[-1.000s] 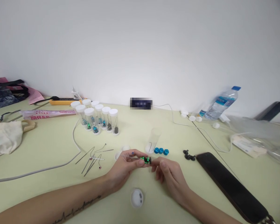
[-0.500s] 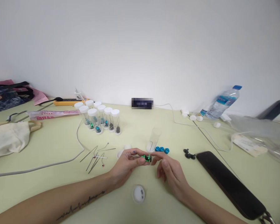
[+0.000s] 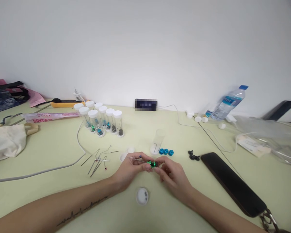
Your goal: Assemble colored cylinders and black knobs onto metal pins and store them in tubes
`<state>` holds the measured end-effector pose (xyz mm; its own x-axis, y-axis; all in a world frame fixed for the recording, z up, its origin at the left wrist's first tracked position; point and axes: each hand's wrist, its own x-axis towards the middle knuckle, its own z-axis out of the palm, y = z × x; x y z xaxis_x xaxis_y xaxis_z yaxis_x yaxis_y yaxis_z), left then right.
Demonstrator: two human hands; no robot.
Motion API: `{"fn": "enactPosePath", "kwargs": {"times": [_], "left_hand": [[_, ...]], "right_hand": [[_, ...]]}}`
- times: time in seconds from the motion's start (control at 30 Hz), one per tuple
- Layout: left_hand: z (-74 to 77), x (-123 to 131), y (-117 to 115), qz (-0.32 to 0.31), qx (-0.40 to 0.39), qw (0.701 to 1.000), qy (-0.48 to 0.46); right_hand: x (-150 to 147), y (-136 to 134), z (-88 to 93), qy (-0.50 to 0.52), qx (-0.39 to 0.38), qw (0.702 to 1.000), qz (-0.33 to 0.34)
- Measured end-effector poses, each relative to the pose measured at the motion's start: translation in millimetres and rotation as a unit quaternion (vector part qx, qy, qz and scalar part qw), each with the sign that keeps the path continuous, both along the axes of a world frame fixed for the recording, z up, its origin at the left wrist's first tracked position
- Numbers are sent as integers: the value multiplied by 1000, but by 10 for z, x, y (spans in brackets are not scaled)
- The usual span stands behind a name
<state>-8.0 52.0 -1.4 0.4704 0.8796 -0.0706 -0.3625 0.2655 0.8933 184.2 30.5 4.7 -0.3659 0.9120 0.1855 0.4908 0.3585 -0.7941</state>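
Observation:
Between thumb and fingers, my left hand (image 3: 127, 169) holds a small shiny green part (image 3: 150, 163) with a dark end. A thin metal rod (image 3: 135, 158) runs leftward along those fingers, a small blue tip near it. My right hand (image 3: 176, 176) pinches the dark right end of the same part, its fingertips partly covering it. Just behind the hands stands a clear tube (image 3: 159, 137) with a bent rod inside, beside several blue metal parts (image 3: 166, 151). A round white cap (image 3: 140, 201) holding small grey pieces lies in front of the hands.
Several bent thin rods (image 3: 99, 160) lie to the left. Behind them stand several capped clear tubes (image 3: 93, 113) with coloured parts. Black parts (image 3: 193, 156) and a dark phone (image 3: 229, 179) are at the right. A water bottle (image 3: 229, 104) leans against the wall.
My right hand has moved left, from loosely extended fingers to a pinch at the green part's dark end. The view has shifted slightly. My left hand keeps its hold.

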Motion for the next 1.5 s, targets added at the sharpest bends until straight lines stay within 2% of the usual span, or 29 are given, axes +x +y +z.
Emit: {"fn": "enactPosePath", "kwargs": {"times": [0.2, 0.33, 0.53, 0.77, 0.97, 1.2, 1.4, 1.5], "left_hand": [[42, -8, -25, 18, 61, 996, 60], [60, -9, -34, 9, 64, 997, 50], [64, 16, -60, 15, 52, 997, 48], [74, 16, -106, 41, 173, 979, 99], [39, -2, -95, 41, 217, 965, 140], [55, 1, -126, 60, 247, 952, 172], [100, -4, -173, 40, 272, 942, 193], [92, -4, -166, 24, 274, 938, 209]], "right_hand": [[3, -6, 18, -25, 3, 999, 28], [-3, -2, 48, -20, -13, 998, 55], [-10, 9, 27, -37, -14, 998, 55], [-14, -12, 73, -53, -4, 994, 95], [-14, -16, 81, -76, 10, 991, 114], [-12, -3, 21, -52, 2, 993, 108], [13, 2, -23, 5, -26, 1000, 1], [8, 3, -21, 4, -34, 999, -9]]}}
